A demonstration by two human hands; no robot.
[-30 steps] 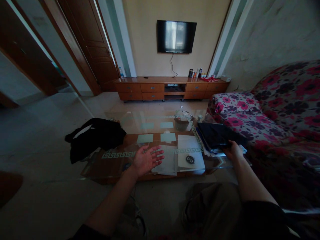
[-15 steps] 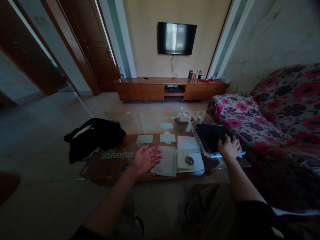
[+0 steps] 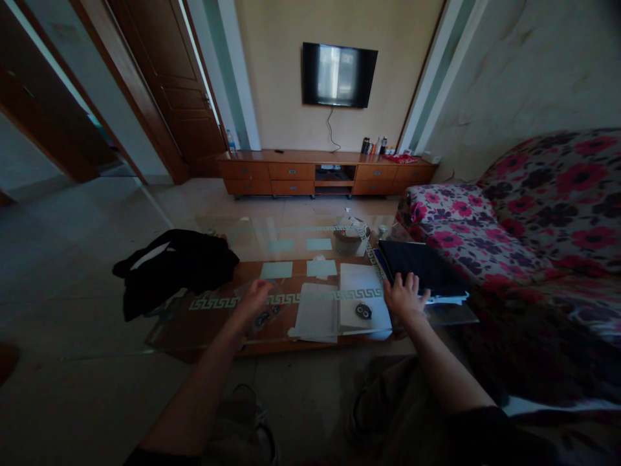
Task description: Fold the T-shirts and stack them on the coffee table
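Observation:
My left hand (image 3: 255,298) is over the left half of a glass coffee table (image 3: 286,226), its fingers curled inward. What they hold, if anything, is hidden. Small dark round items (image 3: 266,316) lie just below it. My right hand (image 3: 405,296), fingers spread, rests at the front left corner of a stack topped by a dark folder (image 3: 427,265). White papers (image 3: 317,314) and a white flat box or pad (image 3: 347,285) lie between the hands. On the latter sits a small black object with two pale rings (image 3: 363,311).
Black clothing (image 3: 179,268) lies at the table's left end. A bin (image 3: 348,243) shows at the far side. A floral sofa (image 3: 514,239) stands on the right. Beyond are a low wooden cabinet (image 3: 291,171) and a wall-mounted television (image 3: 339,74).
My left hand has moved left and turned, its spread fingers now curled. My right hand has slid left from the top of the dark folder to its near left corner. The view shifted slightly.

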